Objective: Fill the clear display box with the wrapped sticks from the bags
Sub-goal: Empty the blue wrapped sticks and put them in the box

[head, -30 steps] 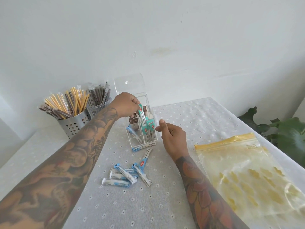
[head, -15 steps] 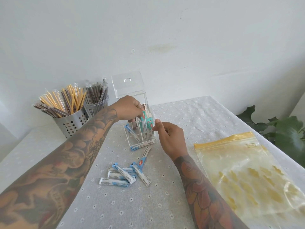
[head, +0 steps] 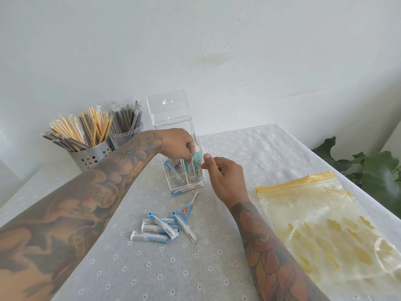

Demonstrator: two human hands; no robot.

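The left hand (head: 178, 146) reaches from the left over the open top of the clear acrylic display box (head: 184, 161), its forearm stretched across the counter (head: 152, 268), and its fingers are curled down, pinching the top of the teal-and-white wrapped sticks (head: 195, 166) standing upright in the box's right front compartment. The right hand (head: 223, 179) hovers just right of the box, thumb raised near the box's right wall, the other fingers loosely curled and gripping nothing. The box stands at the middle of the dotted grey cloth, its hinged lid (head: 168, 109) tilted up behind; a blue-and-white stick leans slanted in its left compartment. In front of the box lies a loose pile of blue-and-white wrapped sticks (head: 165, 228), with one more stick flat against the box's base. Right of the box, well apart, lies a flat yellow-topped clear zip bag (head: 325, 224).
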